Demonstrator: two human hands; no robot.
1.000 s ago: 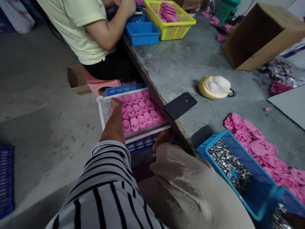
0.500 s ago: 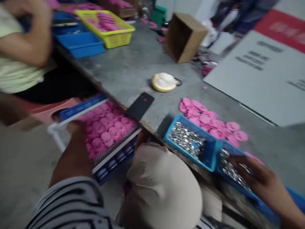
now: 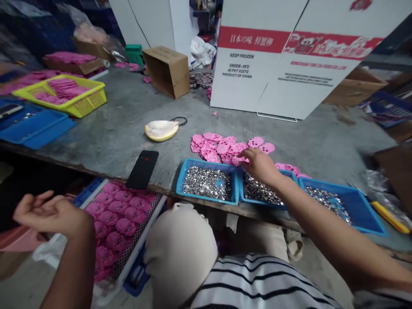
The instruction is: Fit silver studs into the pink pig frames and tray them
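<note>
Nearest to you, your striped shirt (image 3: 257, 283) and one knee in beige trousers (image 3: 180, 253) fill the bottom of the view. To the left of the knee, below the desk (image 3: 122, 128) edge, a white tray (image 3: 153, 216) holds rows of pink pieces (image 3: 112, 214) and sits on a blue crate (image 3: 137, 274). Your left hand (image 3: 48, 212) hovers over the tray's left side, palm up, fingers loosely curled, and it holds nothing. A black phone (image 3: 142, 169) lies on the desk's near edge, hanging partly over the tray. Along the same edge stand three blue bins of small silver metal bits (image 3: 207, 182): a left bin (image 3: 181, 178), a middle bin (image 3: 257, 204) and a right bin (image 3: 360, 210). Your right hand (image 3: 260, 165) reaches across the middle bin, fingers bent down onto the near edge of a loose pile of pink pieces (image 3: 225, 146) just behind the bins; whether the fingers have one pinched cannot be made out. Left of the pile lies a yellow and white fruit rind (image 3: 161, 130). Further left are a flat blue tray (image 3: 32, 126) and a yellow basket (image 3: 86, 101) of more pink pieces. At the back stand an open brown box (image 3: 167, 71) and a large white carton panel (image 3: 289, 64) with red print.
</note>
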